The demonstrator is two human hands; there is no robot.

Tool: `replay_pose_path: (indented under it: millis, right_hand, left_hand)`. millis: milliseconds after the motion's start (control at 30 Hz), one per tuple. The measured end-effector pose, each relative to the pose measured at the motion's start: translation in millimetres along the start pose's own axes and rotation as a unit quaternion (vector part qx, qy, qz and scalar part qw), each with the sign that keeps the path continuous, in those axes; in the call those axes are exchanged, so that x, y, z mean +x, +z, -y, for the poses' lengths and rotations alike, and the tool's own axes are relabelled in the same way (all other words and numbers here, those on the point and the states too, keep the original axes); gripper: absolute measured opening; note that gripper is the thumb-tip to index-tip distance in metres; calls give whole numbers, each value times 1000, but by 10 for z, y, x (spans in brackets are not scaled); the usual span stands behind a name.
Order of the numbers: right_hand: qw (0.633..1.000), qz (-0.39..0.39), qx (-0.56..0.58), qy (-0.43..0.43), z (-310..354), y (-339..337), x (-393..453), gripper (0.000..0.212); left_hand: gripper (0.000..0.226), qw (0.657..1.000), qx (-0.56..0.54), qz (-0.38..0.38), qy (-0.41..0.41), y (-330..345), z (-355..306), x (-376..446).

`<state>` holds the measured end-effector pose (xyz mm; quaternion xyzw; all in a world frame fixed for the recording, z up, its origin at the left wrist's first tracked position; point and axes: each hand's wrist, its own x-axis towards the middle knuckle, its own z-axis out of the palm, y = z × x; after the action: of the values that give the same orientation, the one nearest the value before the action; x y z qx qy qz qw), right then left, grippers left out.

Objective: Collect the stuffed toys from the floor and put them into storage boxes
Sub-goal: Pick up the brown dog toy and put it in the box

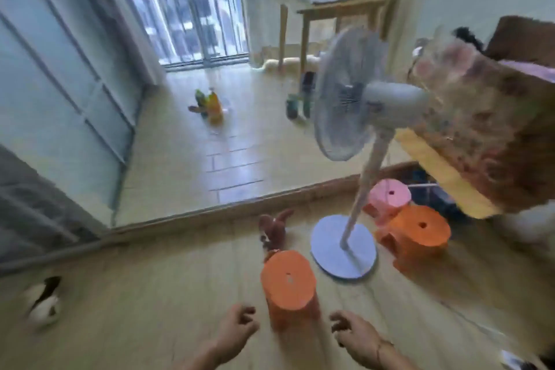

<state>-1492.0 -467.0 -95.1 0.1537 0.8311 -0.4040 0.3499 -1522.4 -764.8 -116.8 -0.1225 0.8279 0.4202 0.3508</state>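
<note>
A reddish-brown stuffed toy (272, 228) lies on the wooden floor just behind an orange stool (288, 282). An orange and green stuffed toy (210, 105) sits farther off on the tiled floor. A black and white stuffed toy (45, 300) lies at the near left. Pale stuffed toys (285, 62) rest under the wooden table. A cardboard storage box (492, 129) fills the right side, blurred. My left hand (237, 327) and my right hand (353, 333) hang low on either side of the orange stool, fingers curled loosely, holding nothing.
A white standing fan (348, 93) rises from its round base (342, 246) right of the stool. Another orange stool (417, 231) and a pink stool (389, 195) stand behind it. A wooden table (330, 9) is at the back, with a balcony door (186, 9) to its left.
</note>
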Motion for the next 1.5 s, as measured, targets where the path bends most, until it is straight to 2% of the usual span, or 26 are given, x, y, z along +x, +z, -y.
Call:
replay_pose_path:
  millis: [67, 167, 233, 333, 433, 567, 800, 1067, 1200, 1333, 1400, 1467, 1500]
  right_hand:
    - [999, 14, -16, -31, 553, 337, 346, 28]
    - [997, 48, -50, -41, 1132, 736, 851, 25]
    - [997, 52, -52, -38, 1312, 913, 1186, 23]
    - [998, 60, -19, -26, 1585, 1001, 1545, 20]
    - [999, 22, 24, 5, 2160, 807, 1669, 19]
    - [994, -35, 91, 45, 2507, 462, 2250, 21]
    - [983, -45, 147, 98, 3106, 120, 3023, 18]
    - [951, -105, 235, 171, 3428, -82, 3592, 14]
    - [915, -179, 280, 230, 3490, 36, 3884, 22]
    - [898, -141, 332, 252, 3488, 380, 4226, 20]
    - [863, -135, 409, 263, 3318, 565, 4434, 18]
    - [843, -117, 443, 281, 3063, 781, 4725, 7]
    - [825, -117, 463, 302, 2897, 889, 4930, 13]
  left_hand:
    - [51, 998, -32, -24, -50, -507, 791, 166]
    - [32, 989, -63, -76, -107, -1114, 1074, 23]
    - [19, 990, -59, -81, -102, -1416, 938, -57]
    - [24, 991, -79, -64, -88, -1730, 893, 216]
    - [35, 991, -90, -42, -91, -2026, 798, 637]
    - [25, 993, -76, -30, -87, -2488, 440, 1232]
    - [21, 997, -25, 15, -66, -3300, -333, 2399]
    - [29, 991, 61, 116, -12, -3760, -997, 3674]
    - [26, 975, 117, 188, -26, -3939, -1118, 4330]
    - [30, 956, 177, 231, -38, -3916, -1102, 4968]
    - [27, 941, 222, 254, -25, -3763, -1124, 5302]
    - [32, 928, 255, 273, -11, -3531, -1077, 5673]
    - [36, 920, 270, 284, 0, -3391, -1049, 5891]
